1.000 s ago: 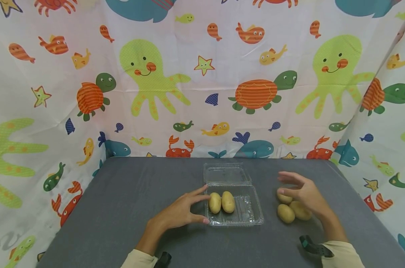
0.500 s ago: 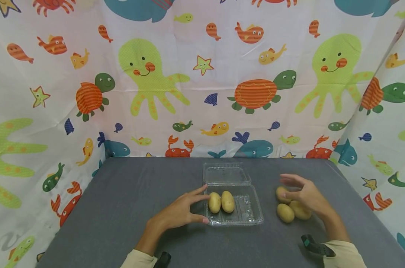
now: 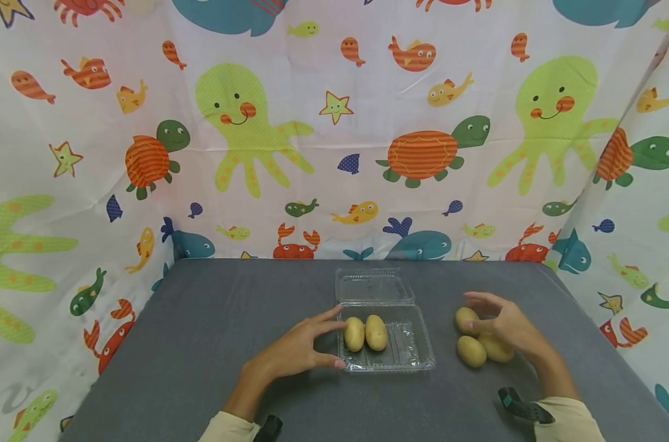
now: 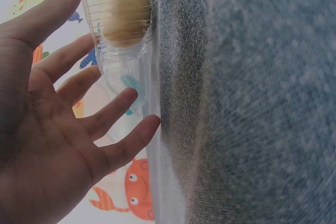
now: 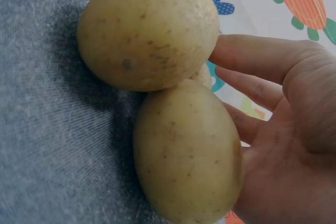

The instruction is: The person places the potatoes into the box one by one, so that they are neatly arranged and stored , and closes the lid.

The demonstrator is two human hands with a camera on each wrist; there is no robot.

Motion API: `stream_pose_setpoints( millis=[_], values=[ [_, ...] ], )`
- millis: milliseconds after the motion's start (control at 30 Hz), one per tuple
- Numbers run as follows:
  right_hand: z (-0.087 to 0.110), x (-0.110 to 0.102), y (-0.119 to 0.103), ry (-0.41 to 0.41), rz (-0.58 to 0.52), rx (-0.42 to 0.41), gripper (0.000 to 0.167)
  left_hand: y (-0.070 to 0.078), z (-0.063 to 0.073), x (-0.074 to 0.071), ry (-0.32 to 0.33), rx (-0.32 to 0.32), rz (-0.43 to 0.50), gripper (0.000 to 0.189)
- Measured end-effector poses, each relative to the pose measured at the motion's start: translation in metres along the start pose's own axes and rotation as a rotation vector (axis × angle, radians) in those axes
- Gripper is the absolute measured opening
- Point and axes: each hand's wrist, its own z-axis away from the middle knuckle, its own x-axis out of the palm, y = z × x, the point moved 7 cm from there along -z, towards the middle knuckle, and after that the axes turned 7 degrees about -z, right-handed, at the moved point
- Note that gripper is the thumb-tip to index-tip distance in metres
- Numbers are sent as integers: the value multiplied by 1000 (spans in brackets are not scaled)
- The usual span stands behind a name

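Note:
A clear plastic clamshell container [image 3: 406, 344] lies open on the grey table, lid folded back. Inside its left half two potatoes sit side by side, a left potato [image 3: 354, 334] and a right potato [image 3: 376, 333]. My left hand [image 3: 295, 347] is spread along the container's left wall, fingertips and thumb right at the edge. Further right, three potatoes are grouped together. My right hand [image 3: 508, 319] is over the far potato [image 3: 465, 320], thumb on the near side and fingers beyond it. The front potato [image 5: 149, 32] and another potato [image 5: 189, 153] appear large in the right wrist view.
The container's lid [image 3: 373, 286] lies flat behind its base. A white curtain [image 3: 334, 141] printed with sea animals hangs behind and along both sides of the grey table [image 3: 229, 307]. A dark strap [image 3: 524, 408] is around the right wrist.
My right hand has come down and slightly nearer, with its fingers lower around the far potato. The left hand, container and potatoes stay in place.

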Motion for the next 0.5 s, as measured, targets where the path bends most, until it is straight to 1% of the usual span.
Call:
stream_pose_setpoints(
  millis=[267,500],
  values=[
    [0,3,5,-42,8,21,69,-1,-1,0,-2,1,-3,76],
    [1,4,7,-46,18,48,70,-2,-1,1,6,4,-4,77]
  ],
)
